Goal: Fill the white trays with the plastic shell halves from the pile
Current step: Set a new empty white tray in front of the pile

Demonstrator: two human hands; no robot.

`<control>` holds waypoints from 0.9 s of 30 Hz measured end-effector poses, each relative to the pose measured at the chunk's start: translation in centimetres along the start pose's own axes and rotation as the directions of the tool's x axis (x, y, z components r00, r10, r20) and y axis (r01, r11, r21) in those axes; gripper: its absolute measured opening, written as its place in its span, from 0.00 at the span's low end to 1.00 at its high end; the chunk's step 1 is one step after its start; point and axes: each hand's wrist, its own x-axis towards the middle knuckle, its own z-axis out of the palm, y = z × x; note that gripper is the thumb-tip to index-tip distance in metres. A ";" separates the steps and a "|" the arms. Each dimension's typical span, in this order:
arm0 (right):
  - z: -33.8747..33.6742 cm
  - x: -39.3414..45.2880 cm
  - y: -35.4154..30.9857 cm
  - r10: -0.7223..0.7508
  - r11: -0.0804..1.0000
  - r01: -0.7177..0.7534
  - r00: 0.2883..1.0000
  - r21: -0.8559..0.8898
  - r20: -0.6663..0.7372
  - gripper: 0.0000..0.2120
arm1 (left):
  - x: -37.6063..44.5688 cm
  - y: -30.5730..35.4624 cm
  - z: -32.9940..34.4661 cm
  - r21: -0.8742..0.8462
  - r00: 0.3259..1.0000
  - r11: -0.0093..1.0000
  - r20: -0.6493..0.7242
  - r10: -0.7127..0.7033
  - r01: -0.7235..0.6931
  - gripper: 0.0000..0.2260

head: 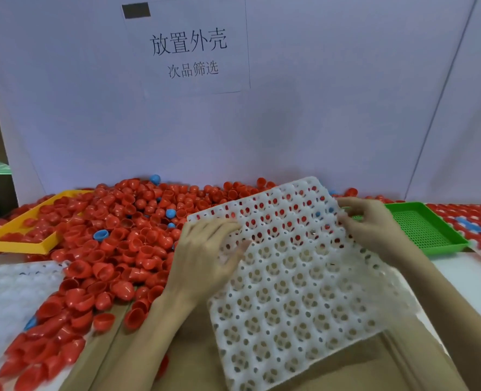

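I hold the empty tray (290,277) tilted, far edge over the pile (115,235), left hand (205,258) gripping its left edge, right hand (374,224) pinching the far corner; shells lie left, nearer my left.

A white tray (290,277) with rows of round, perforated pockets is held tilted above the table, its far edge raised over the pile of red shell halves (115,235), its pockets empty. The pile spreads across the table's left and middle, with a few blue halves (101,235) mixed in. Another white tray (8,292) lies flat at the left.
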 end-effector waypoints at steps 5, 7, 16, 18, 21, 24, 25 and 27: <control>-3.1 4.7 -3.4 -0.011 0.995 0.033 0.969 -0.089 0.245 0.18 | 0.3 -0.6 -1.9 -0.182 0.950 0.983 -0.308 -0.059 0.002 0.18; -2.7 5.6 -4.8 -0.084 0.971 0.174 0.893 -0.166 0.443 0.18 | 0.2 -1.1 -2.1 -0.261 0.948 0.961 -0.275 -0.162 0.088 0.17; 8.1 3.7 -5.2 -0.293 0.885 0.431 0.809 -0.175 0.509 0.18 | -1.6 -2.8 1.4 -0.304 0.846 0.815 0.386 -0.367 0.492 0.21; 8.7 3.4 -4.4 -0.271 0.922 0.366 0.844 -0.128 0.462 0.18 | -2.0 -3.1 2.0 -0.235 0.817 0.832 0.443 -0.370 0.503 0.24; 7.7 3.4 -3.0 -0.226 0.938 0.319 0.858 -0.135 0.462 0.17 | -1.9 -2.9 2.3 -0.169 0.797 0.856 0.485 -0.360 0.489 0.26; 5.9 3.3 -1.1 -0.165 0.922 0.311 0.854 -0.229 0.494 0.16 | -2.1 -2.3 2.4 -0.122 0.726 0.868 0.610 -0.318 0.482 0.35; 5.3 3.2 -0.4 -0.151 0.914 0.312 0.855 -0.260 0.496 0.16 | -2.2 -2.0 2.4 -0.100 0.681 0.872 0.669 -0.297 0.479 0.39; 4.6 2.7 0.9 -0.133 0.904 0.310 0.858 -0.295 0.495 0.15 | -2.4 -1.7 2.3 -0.065 0.587 0.874 0.764 -0.266 0.481 0.45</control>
